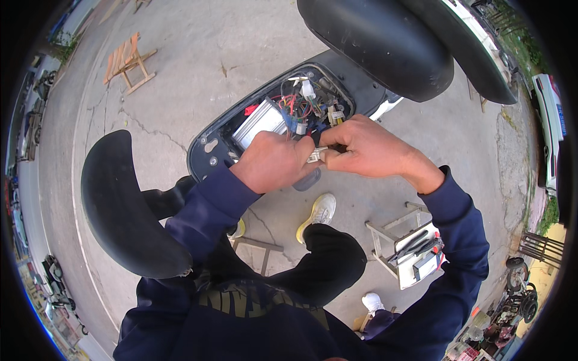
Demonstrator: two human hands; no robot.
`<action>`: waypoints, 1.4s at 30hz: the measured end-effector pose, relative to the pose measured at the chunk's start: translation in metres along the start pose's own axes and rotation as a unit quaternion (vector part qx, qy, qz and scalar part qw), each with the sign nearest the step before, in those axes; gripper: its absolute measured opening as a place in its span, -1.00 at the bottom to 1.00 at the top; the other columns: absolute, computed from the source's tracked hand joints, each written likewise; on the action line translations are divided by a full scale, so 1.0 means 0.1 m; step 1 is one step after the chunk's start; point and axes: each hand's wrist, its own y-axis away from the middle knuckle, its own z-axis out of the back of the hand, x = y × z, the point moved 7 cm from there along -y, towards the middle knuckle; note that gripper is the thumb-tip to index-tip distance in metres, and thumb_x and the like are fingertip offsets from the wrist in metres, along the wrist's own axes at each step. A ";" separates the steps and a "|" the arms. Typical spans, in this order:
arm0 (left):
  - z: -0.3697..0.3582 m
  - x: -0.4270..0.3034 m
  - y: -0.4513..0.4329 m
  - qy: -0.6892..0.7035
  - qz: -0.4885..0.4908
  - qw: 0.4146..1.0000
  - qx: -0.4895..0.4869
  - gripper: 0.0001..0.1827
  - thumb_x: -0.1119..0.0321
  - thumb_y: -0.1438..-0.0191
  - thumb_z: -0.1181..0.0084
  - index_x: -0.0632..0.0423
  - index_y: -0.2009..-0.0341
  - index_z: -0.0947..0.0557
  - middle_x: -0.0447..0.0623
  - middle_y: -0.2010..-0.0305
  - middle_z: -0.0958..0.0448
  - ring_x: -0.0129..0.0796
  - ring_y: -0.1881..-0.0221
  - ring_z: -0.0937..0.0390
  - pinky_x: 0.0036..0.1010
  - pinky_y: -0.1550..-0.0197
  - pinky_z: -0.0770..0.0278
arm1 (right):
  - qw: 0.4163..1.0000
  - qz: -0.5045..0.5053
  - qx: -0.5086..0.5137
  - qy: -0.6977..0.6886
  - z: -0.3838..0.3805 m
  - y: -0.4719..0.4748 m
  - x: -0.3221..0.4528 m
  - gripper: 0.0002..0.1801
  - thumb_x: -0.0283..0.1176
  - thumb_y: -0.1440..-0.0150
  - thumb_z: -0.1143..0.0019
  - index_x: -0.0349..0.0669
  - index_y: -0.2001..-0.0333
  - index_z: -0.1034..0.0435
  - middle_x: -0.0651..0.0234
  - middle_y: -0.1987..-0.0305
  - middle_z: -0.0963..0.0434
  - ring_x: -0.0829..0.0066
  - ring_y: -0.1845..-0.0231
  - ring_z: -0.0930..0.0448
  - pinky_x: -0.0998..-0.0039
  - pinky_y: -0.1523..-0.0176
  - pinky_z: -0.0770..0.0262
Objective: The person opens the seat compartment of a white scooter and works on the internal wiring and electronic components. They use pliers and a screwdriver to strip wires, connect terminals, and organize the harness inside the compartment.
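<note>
My left hand [275,162] and my right hand [372,146] meet over the near edge of an opened compartment in a scooter-like vehicle's dark body [205,135]. Pinched between their fingertips is a white plastic wire connector [314,155]; fingers hide part of it. Behind my left hand lies a silver finned metal box [262,122], which looks like a motor controller. Tangled coloured wires [295,101] fill the compartment beyond my hands. Among them are a white connector [307,90], a blue connector [291,122] and a white connector with yellow wires [335,115].
Black padded seats [377,45] overhang the far right, and a black padded part [128,207] rises at left. A metal-framed stool [384,239] holds pliers-like tools [413,246]. Another person's shoe [373,302] is nearby. A folding stool [128,63] stands far left.
</note>
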 end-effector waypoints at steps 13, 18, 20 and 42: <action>-0.04 0.03 -0.02 0.005 0.014 1.000 0.007 -0.63 0.02 -0.17 -0.30 0.07 0.38 -0.60 0.00 0.70 -0.51 -0.08 0.66 -0.58 -0.24 0.60 -0.49 | 1.000 0.028 0.004 -0.012 -0.02 -0.06 -0.04 -0.70 -0.33 -0.08 -0.14 -0.43 0.44 -0.49 -0.03 0.60 -0.40 0.08 0.59 -0.41 0.21 0.38 -0.36; -0.02 0.01 -0.01 0.012 0.015 1.000 0.021 -0.69 0.07 -0.16 -0.30 0.02 0.34 -0.55 0.03 0.66 -0.51 -0.06 0.61 -0.59 -0.20 0.54 -0.47 | 0.993 0.022 0.034 -0.108 -0.02 -0.07 -0.09 -0.67 -0.29 -0.07 -0.17 -0.42 0.46 -0.51 -0.07 0.58 -0.47 -0.08 0.51 -0.48 0.15 0.35 -0.39; -0.03 0.03 -0.01 -0.011 0.036 0.999 0.027 -0.68 0.05 -0.17 -0.28 0.02 0.33 -0.55 0.03 0.66 -0.51 -0.06 0.61 -0.58 -0.20 0.54 -0.46 | 0.999 -0.025 0.004 -0.022 -0.04 -0.06 -0.08 -0.60 -0.17 -0.07 -0.19 -0.38 0.44 -0.58 -0.09 0.45 -0.58 -0.10 0.36 -0.60 0.12 0.22 -0.50; -0.08 0.08 -0.05 -0.031 0.038 0.999 0.021 -0.60 -0.02 -0.17 -0.31 0.08 0.36 -0.60 0.04 0.70 -0.49 -0.08 0.66 -0.56 -0.23 0.60 -0.46 | 0.997 -0.049 -0.015 0.055 0.03 -0.08 -0.03 -0.64 -0.29 -0.05 -0.15 -0.48 0.47 -0.45 -0.12 0.53 -0.43 -0.06 0.52 -0.42 0.14 0.33 -0.38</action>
